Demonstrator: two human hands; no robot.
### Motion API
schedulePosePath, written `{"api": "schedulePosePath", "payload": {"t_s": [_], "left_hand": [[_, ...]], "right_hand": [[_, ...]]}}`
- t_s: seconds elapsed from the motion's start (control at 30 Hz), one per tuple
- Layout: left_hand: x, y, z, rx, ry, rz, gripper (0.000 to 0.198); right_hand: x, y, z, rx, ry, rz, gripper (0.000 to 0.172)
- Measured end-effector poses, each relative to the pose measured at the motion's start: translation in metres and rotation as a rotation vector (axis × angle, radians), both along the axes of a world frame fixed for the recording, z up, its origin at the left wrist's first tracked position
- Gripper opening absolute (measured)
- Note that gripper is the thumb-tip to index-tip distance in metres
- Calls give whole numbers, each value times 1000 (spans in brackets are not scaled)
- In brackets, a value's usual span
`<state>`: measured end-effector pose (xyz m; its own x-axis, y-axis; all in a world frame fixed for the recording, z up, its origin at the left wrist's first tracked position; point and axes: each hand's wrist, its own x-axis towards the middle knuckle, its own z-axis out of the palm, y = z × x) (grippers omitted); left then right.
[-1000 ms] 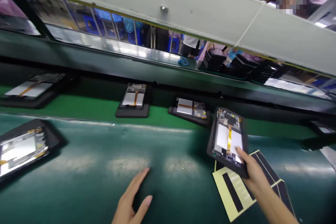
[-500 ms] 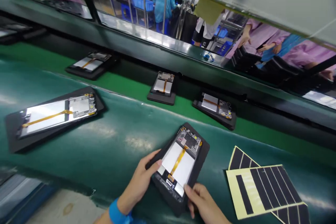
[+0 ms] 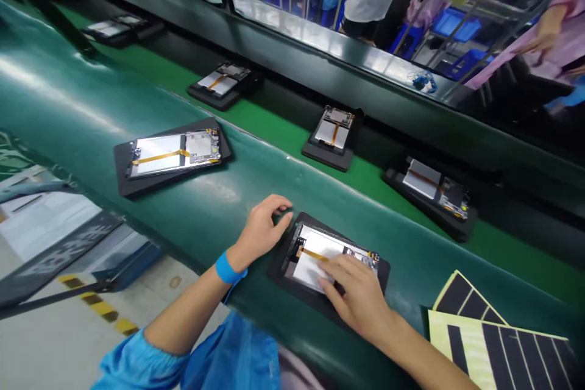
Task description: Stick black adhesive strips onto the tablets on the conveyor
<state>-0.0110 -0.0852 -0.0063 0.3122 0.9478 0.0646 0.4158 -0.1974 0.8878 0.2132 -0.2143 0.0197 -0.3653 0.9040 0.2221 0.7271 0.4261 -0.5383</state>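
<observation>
An opened tablet in a black tray (image 3: 320, 250) lies flat on the dark green bench mat (image 3: 219, 207) in front of me; its silver battery and orange ribbon cable show. My left hand (image 3: 262, 228) curls its fingers round the tray's left end. My right hand (image 3: 359, 295) rests on top of the tablet with fingers stretched flat across the battery. A blue band circles my left wrist.
Another opened tablet (image 3: 171, 152) lies further left on the mat. Several more ride the green conveyor (image 3: 365, 173) behind. Yellow sheets with black foam strips (image 3: 498, 347) lie at the right. Other people stand beyond the far rail.
The tablet was carried from the right in my right hand, taken in both hands, and now lies flat and turned sideways on the mat. My view has swung downward and left.
</observation>
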Motion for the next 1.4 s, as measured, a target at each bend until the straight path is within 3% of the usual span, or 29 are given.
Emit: {"api": "schedulePosePath", "payload": {"t_s": [0.17,0.4,0.6,0.87,1.07,1.4], "left_hand": [[-14,-32,-1,85,150,-68,8],[5,-59,-6,169,325,-87,8],[11,-58,-9,246,357,-81,12],[-8,-69,-6,348,269,-156,15],[-16,-88,-12,522,448,-224,28],[-16,-93,-14,592,601,-288,35]], "right_hand": [[-14,14,-20,136,-282,27,29],[-17,14,-29,223,-452,63,36],[-15,12,-25,225,-493,71,37],[-14,13,-23,246,-441,110,36],[-15,13,-25,232,-464,134,40],[-16,13,-25,215,-460,153,42]]}}
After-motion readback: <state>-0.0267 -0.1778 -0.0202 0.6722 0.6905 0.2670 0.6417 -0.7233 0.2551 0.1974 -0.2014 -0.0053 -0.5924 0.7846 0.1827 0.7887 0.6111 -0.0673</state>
